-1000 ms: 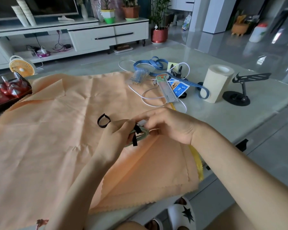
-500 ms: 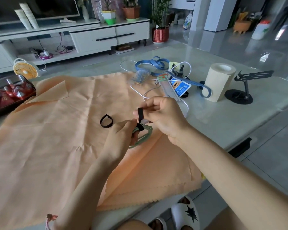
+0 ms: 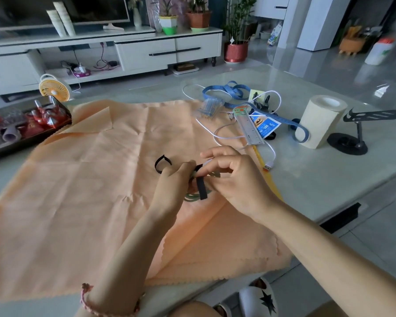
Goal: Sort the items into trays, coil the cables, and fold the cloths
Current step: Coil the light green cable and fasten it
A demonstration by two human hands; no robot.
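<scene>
Your left hand (image 3: 176,179) grips the green coiled cable (image 3: 192,197) with curled fingers, just above the wide peach-orange cloth (image 3: 89,179) spread over the pale glossy surface (image 3: 329,175). Your right hand (image 3: 233,177) meets it from the other side, thumb and fingertips pinched on the black fastening strap (image 3: 202,188) where it crosses the coil. The strap's free end hangs loose below your fingers, so the tie looks unfinished. The main risk is at that pinch: ease either grip before the strap is closed on itself and the springy loops will likely fan open, undoing the coil. A slack wrap would probably bind only some of the loops, and the bundle could slide out when you lift it toward a tray. A second black strap loop (image 3: 161,163) stands on the cloth just beyond your left hand, where a stray knuckle could flick it away or a later fold could swallow it. The cloth is unfolded beneath the work, and dragging your wrists may bunch it. Farther off, the long white charging cable (image 3: 224,133) lies uncoiled beneath the clear plastic ruler (image 3: 249,126), beside the blue measuring tape (image 3: 229,89), so a hasty pull there could drag the ruler along with it.
</scene>
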